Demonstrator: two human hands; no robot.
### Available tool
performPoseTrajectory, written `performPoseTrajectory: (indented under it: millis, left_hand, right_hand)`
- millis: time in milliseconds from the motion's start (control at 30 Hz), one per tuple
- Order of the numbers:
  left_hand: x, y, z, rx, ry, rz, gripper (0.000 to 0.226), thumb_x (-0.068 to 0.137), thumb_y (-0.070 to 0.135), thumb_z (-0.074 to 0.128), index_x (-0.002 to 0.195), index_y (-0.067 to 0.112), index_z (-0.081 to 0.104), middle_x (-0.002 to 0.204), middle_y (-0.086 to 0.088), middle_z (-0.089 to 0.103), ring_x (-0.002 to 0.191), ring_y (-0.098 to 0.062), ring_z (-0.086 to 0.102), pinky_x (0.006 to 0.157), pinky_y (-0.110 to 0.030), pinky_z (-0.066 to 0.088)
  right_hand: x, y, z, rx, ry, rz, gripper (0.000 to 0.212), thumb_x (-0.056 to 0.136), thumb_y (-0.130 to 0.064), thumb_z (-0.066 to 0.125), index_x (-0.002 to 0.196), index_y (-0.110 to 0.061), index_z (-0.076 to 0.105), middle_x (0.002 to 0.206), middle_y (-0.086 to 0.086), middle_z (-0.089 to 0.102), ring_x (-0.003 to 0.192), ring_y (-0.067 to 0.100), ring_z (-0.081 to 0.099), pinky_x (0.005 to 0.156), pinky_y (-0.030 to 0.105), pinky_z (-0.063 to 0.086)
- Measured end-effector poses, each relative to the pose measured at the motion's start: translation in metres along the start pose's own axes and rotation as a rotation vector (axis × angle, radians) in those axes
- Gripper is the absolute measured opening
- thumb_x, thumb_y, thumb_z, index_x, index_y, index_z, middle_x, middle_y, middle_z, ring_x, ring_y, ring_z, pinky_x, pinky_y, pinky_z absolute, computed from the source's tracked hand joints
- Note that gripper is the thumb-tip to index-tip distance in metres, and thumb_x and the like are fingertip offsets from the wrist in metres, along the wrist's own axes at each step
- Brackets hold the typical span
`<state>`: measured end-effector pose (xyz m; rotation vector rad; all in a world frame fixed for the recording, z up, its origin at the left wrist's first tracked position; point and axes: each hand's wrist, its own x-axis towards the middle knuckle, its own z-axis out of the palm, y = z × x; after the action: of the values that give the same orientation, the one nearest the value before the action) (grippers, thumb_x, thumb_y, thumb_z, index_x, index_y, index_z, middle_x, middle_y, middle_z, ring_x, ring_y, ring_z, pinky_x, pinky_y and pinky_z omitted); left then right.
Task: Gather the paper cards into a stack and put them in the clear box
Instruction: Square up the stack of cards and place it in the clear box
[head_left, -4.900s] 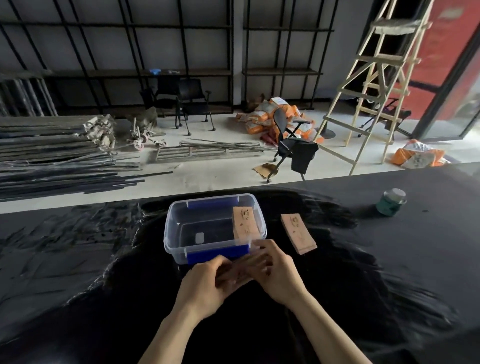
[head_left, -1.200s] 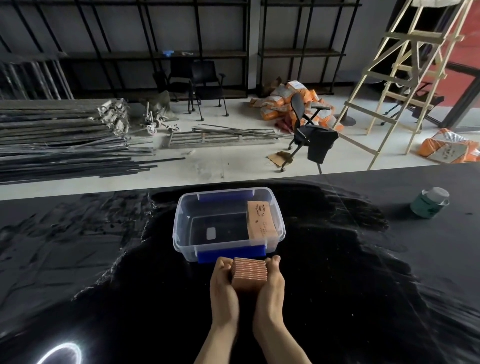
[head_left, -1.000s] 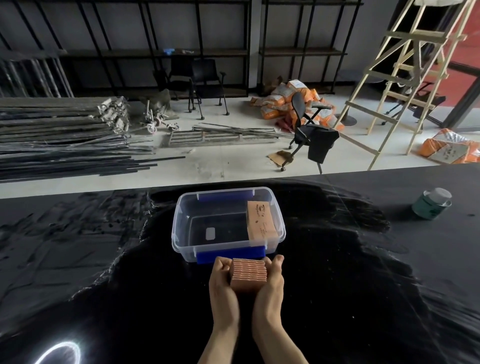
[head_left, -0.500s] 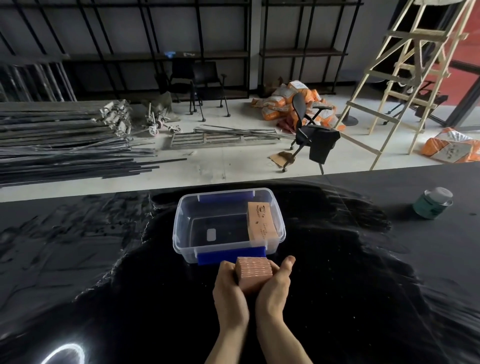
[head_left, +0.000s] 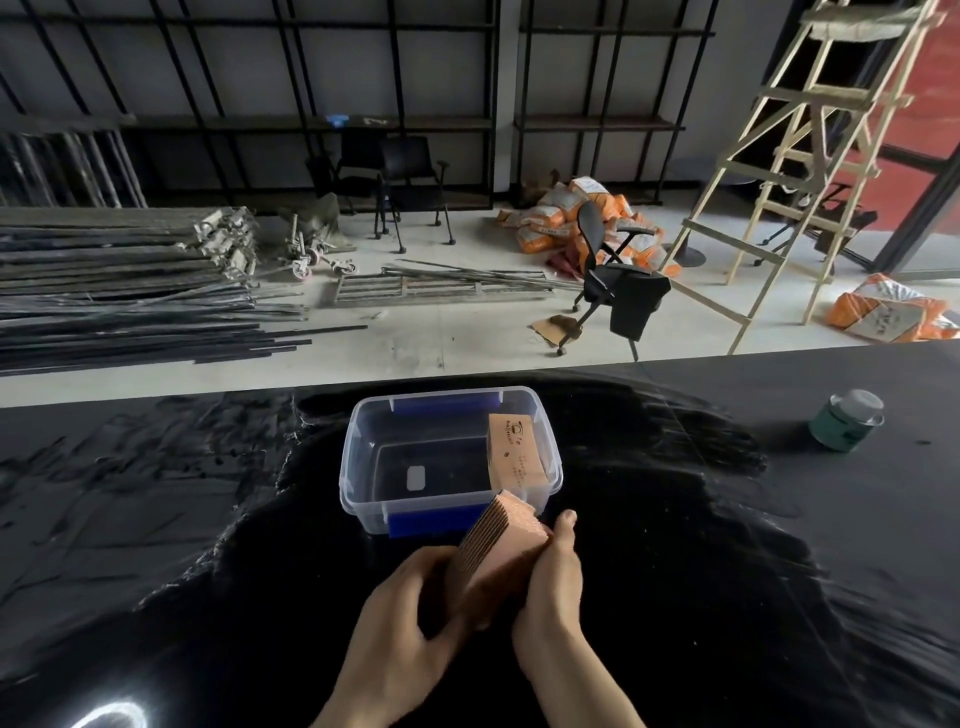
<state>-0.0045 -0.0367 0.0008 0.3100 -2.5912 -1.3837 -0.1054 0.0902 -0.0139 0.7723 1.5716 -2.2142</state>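
Holding the stack of cards (head_left: 501, 551) between both hands, just in front of the clear box (head_left: 358, 467) and above the black table (head_left: 727, 571). Our left hand (head_left: 410, 618) is clasped around the near end and left face of the stack; our right hand (head_left: 553, 577) presses flat along its right side, thumb up by the top corner. Stack is tilted, its far upper end leaning toward the box and overlapping the box's near rim in view; we can't tell if it touches the rim. Card edges show as fine ridges on the top face. Box is lidless, with blue clips on its near and far walls. Inside, against the right wall, one brown bundle of cards (head_left: 517, 454) with small print on its top face, lying lengthwise front to back. Rest of the box floor is bare except a small pale label near the middle. Well to the right of the box, a green jar (head_left: 847, 421) with a pale lid stands upright on the table. Beyond the box, past the table's far edge, an office chair (head_left: 613, 280) on the floor.
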Motion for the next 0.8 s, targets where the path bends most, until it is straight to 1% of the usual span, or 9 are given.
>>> performPoseTrajectory:
  millis: [67,167,267,367,433,500,600,700,800]
  left_hand:
    - [0.001,-0.003,-0.015,0.141,-0.04,0.01,0.047,0.074,0.054,0.077,0.117,0.048,0.061,0.11,0.034,0.068,0.103,0.012,0.065,0.087,-0.016,0.054]
    - [0.007,-0.002,-0.03,0.378,-0.181,0.043,0.05,0.074,0.051,0.07,0.122,0.05,0.056,0.113,0.033,0.059,0.108,0.011,0.056,0.095,-0.02,0.052]
    - [0.014,0.0,-0.028,0.448,-0.245,0.007,0.055,0.076,0.042,0.072,0.129,0.046,0.055,0.119,0.029,0.057,0.111,0.006,0.055,0.099,-0.023,0.052]
    - [0.01,-0.003,-0.021,0.408,-0.223,-0.036,0.055,0.076,0.035,0.071,0.127,0.045,0.053,0.118,0.028,0.053,0.111,0.001,0.054,0.1,-0.025,0.051]
    - [0.001,-0.011,-0.012,0.257,-0.155,-0.069,0.053,0.076,0.029,0.071,0.126,0.042,0.055,0.122,0.025,0.053,0.114,0.0,0.056,0.101,-0.026,0.052]
    - [-0.008,-0.017,-0.001,-0.057,-0.031,-0.136,0.053,0.077,0.028,0.071,0.127,0.038,0.057,0.126,0.021,0.058,0.117,0.0,0.059,0.097,-0.021,0.052]
    - [-0.008,-0.01,0.025,-0.502,0.2,-0.304,0.037,0.089,0.046,0.066,0.124,0.036,0.064,0.123,0.016,0.07,0.116,0.004,0.063,0.088,-0.017,0.05]
    - [0.005,0.002,0.043,-0.617,0.489,-0.419,0.029,0.1,0.048,0.052,0.109,0.027,0.07,0.104,0.003,0.077,0.101,-0.01,0.072,0.08,-0.027,0.054]
    - [0.02,0.007,0.042,-0.523,0.57,-0.424,0.026,0.109,0.028,0.042,0.103,0.024,0.067,0.092,-0.002,0.077,0.092,-0.017,0.072,0.08,-0.035,0.056]
  right_hand:
    - [0.002,-0.006,-0.011,-0.143,-0.084,-0.218,0.066,0.104,-0.067,0.033,0.092,-0.023,0.081,0.086,0.004,0.085,0.083,0.021,0.081,0.08,0.041,0.059]
    - [-0.003,-0.007,-0.017,-0.333,-0.223,-0.516,0.043,0.103,-0.06,0.046,0.093,-0.033,0.077,0.092,-0.005,0.081,0.087,0.011,0.077,0.074,0.025,0.059]
    - [-0.007,0.011,-0.013,-0.519,-0.329,-0.589,0.017,0.101,-0.044,0.062,0.091,-0.036,0.073,0.09,-0.008,0.078,0.083,0.011,0.075,0.066,0.022,0.06]
    - [-0.002,0.026,-0.014,-0.553,-0.224,-0.609,0.011,0.102,-0.026,0.066,0.091,-0.027,0.066,0.083,0.0,0.074,0.079,0.013,0.072,0.067,0.031,0.06]
    - [0.0,0.029,-0.014,-0.536,-0.183,-0.577,0.013,0.102,-0.027,0.065,0.09,-0.023,0.064,0.08,0.003,0.072,0.075,0.015,0.071,0.068,0.038,0.062]
    - [-0.001,0.03,-0.013,-0.532,-0.194,-0.579,0.018,0.104,-0.025,0.063,0.086,-0.021,0.065,0.081,0.004,0.073,0.071,0.018,0.071,0.062,0.032,0.061]
    - [-0.003,0.029,-0.011,-0.516,-0.174,-0.568,0.021,0.104,-0.023,0.062,0.084,-0.018,0.065,0.082,0.002,0.075,0.071,0.022,0.072,0.06,0.033,0.063]
    - [-0.003,0.031,-0.01,-0.496,-0.162,-0.563,0.027,0.107,-0.025,0.057,0.083,-0.015,0.063,0.077,0.009,0.071,0.07,0.026,0.068,0.06,0.031,0.059]
    - [-0.006,0.028,-0.008,-0.487,-0.171,-0.603,0.031,0.11,-0.025,0.051,0.082,-0.017,0.061,0.082,0.006,0.07,0.059,0.013,0.062,0.056,0.023,0.054]
